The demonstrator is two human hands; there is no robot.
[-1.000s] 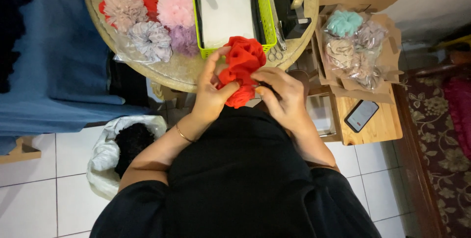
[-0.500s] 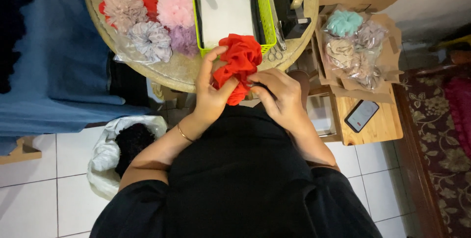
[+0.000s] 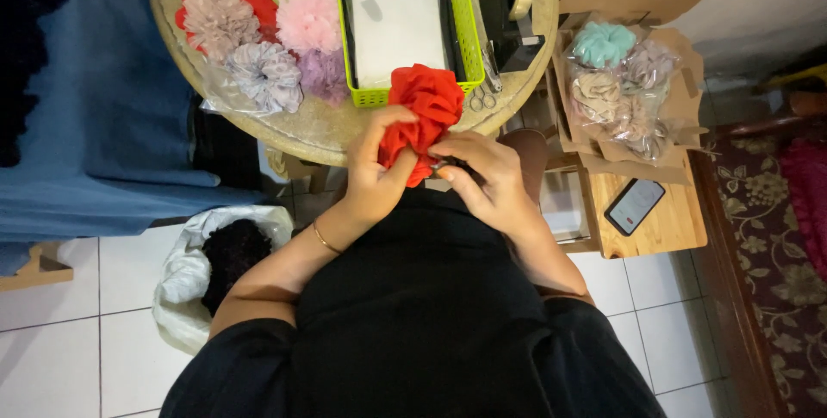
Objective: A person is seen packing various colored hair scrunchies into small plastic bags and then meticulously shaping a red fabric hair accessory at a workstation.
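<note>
A: Item one, hands?
B: Left hand (image 3: 372, 179) and right hand (image 3: 484, 179), both closed in a pinching grip on a red ruffled scrunchie (image 3: 420, 117). Left fingers curl round its lower left side; right fingertips press its lower right edge. A thin bracelet (image 3: 325, 238) sits on the left wrist.

A: Location of the scrunchie?
B: Held just above the near edge of the round table (image 3: 327, 130), over the person's lap, its top overlapping the near wall of the lime-green basket (image 3: 465, 35).

A: Basket contents?
B: A flat white packet (image 3: 396, 22) in clear wrap; anything further is too dark to tell.

A: Left part of the table?
B: A cluster of finished scrunchies (image 3: 263, 26) in red, beige, pink, green, grey-white and lilac, touching one another, partly on clear plastic.

A: Right edge?
B: Small scissors (image 3: 482, 98) just beside the basket's near right corner; a tape dispenser (image 3: 512, 5) behind them.

A: Off the table?
B: To the right, an open cardboard box (image 3: 680, 82) with bagged scrunchies (image 3: 620, 82) in teal, beige and mauve; a phone (image 3: 635, 205) on the wooden shelf (image 3: 668, 229) below it. On the tiled floor at left, a white bag (image 3: 185, 284) of dark fabric. Blue cloth (image 3: 112, 117) hangs at far left.
</note>
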